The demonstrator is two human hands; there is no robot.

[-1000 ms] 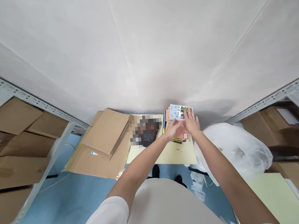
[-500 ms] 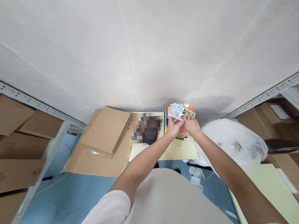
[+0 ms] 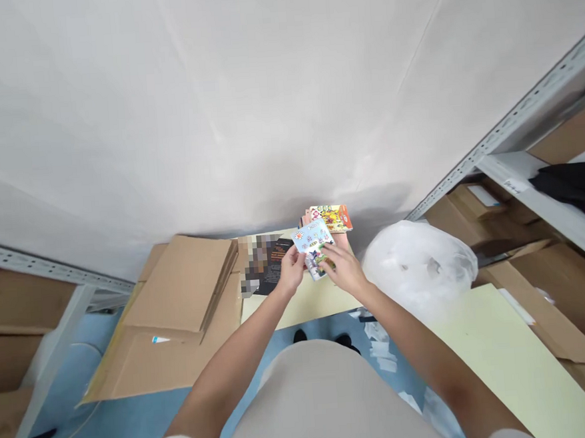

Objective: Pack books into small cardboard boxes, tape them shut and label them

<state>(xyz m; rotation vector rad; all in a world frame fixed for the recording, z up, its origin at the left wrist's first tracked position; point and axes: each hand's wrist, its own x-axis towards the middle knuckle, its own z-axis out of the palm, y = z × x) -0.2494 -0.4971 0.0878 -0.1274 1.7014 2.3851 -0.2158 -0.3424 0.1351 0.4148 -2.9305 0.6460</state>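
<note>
A small picture book [image 3: 310, 236] with a light blue cartoon cover is held up above the table, tilted. My left hand [image 3: 291, 271] is closed on its lower left edge, thumb on the cover. My right hand [image 3: 347, 268] lies over the lower right of the cover with its fingers spread, touching the front. Just behind it sits a pile of colourful books [image 3: 340, 217], the top one yellow and orange; the held book partly hides the pile. Left of my left hand lies a dark printed item [image 3: 274, 263], partly blurred out.
Flat cardboard sheets [image 3: 177, 287] are stacked on the left of the pale yellow table [image 3: 298, 305]. A cloudy plastic bag [image 3: 420, 263] bulges on the right, beside another pale board [image 3: 522, 356]. Shelves with boxes [image 3: 543, 295] flank both sides; a wall [image 3: 265, 114] stands behind.
The view has turned to the right. The picture book has turned more upright and come off the pile towards me. My right hand has shifted from its edge to spread over the cover.
</note>
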